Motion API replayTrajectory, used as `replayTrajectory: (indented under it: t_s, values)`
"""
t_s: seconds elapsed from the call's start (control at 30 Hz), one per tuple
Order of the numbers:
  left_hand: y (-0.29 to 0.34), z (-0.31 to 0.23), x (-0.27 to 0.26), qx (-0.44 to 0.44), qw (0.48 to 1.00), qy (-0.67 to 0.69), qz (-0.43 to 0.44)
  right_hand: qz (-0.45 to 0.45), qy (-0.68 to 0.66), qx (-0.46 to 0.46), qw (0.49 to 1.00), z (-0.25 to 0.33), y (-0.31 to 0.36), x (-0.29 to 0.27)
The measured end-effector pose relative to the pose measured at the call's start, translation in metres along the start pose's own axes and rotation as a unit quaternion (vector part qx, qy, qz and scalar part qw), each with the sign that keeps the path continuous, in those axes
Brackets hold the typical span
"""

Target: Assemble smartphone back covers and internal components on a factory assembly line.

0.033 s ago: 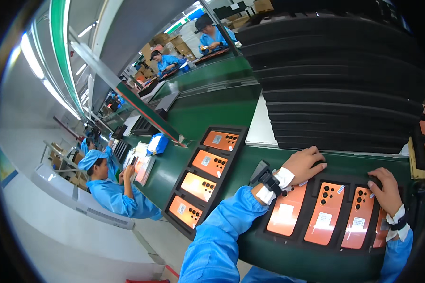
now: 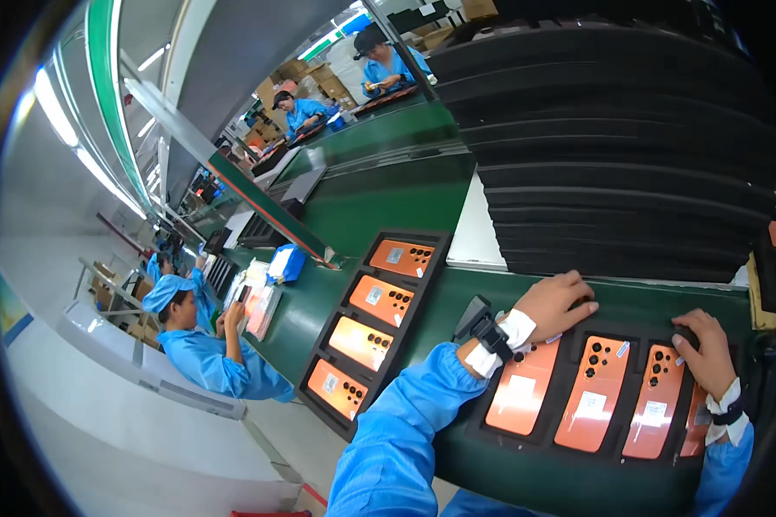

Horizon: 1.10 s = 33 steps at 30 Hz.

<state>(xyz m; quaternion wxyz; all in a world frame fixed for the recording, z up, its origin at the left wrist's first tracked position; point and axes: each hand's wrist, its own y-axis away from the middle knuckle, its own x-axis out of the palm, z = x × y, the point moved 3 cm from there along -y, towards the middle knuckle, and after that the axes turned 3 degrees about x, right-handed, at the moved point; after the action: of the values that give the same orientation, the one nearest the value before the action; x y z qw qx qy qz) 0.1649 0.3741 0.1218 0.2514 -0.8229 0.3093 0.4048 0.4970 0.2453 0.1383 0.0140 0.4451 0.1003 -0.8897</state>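
Note:
A black foam tray (image 2: 553, 403) lies on the green bench in front of me, holding several orange smartphones (image 2: 602, 379) back side up, each with dark camera rings and a pale label. My left hand (image 2: 557, 307) is over the tray's far left corner, thumb apart from its bent fingers, nothing seen in it. At the far right end is my right hand (image 2: 705, 349), fingers apart and empty, beside the rightmost phones. My wrists and the right forearm cover parts of the outer phones. To the left, a second black tray (image 2: 341, 327) holds more orange phones.
A tall stack of black trays (image 2: 612, 146) rises just beyond my hands. Left of the second tray stand a blue box (image 2: 287, 263) and a co-worker (image 2: 207, 345) in blue. A slanted post (image 2: 263, 202) meets the bench. More people work at a far bench.

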Motion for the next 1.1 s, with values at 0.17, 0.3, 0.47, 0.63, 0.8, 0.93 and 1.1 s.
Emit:
replayTrajectory:
  t_s: [0.17, 0.3, 0.47, 0.63, 0.8, 0.93, 1.1]
  values:
    - [0.0016, 0.0013, 0.0006, 0.024, 0.999, -0.01, 0.025, 0.03, -0.037, 0.052, 0.998, -0.0016, -0.0066, 0.0019]
    - [0.0039, -0.004, -0.0024, 0.007, 0.998, 0.02, 0.057, 0.029, -0.062, 0.077, 0.995, -0.0057, -0.001, -0.0034]
    - [0.0084, -0.0016, -0.0001, 0.038, 0.995, 0.021, 0.089, 0.028, -0.041, 0.084, 0.995, -0.0053, 0.0005, -0.0026]
    - [0.0089, 0.0002, 0.0012, 0.054, 0.995, 0.018, 0.085, 0.038, -0.05, 0.087, 0.994, -0.0061, -0.0016, -0.0017]
    - [0.0076, -0.0007, -0.0023, 0.023, 0.995, 0.029, 0.092, 0.038, -0.055, 0.062, 0.996, -0.0018, -0.0025, -0.0035]
    - [0.0071, -0.0017, -0.0023, 0.023, 0.995, 0.027, 0.088, 0.038, -0.053, 0.057, 0.996, -0.0023, -0.002, -0.0041]
    - [0.0074, -0.0019, -0.0025, 0.022, 0.995, 0.027, 0.088, 0.042, -0.05, 0.064, 0.996, -0.0025, -0.0013, -0.0041]
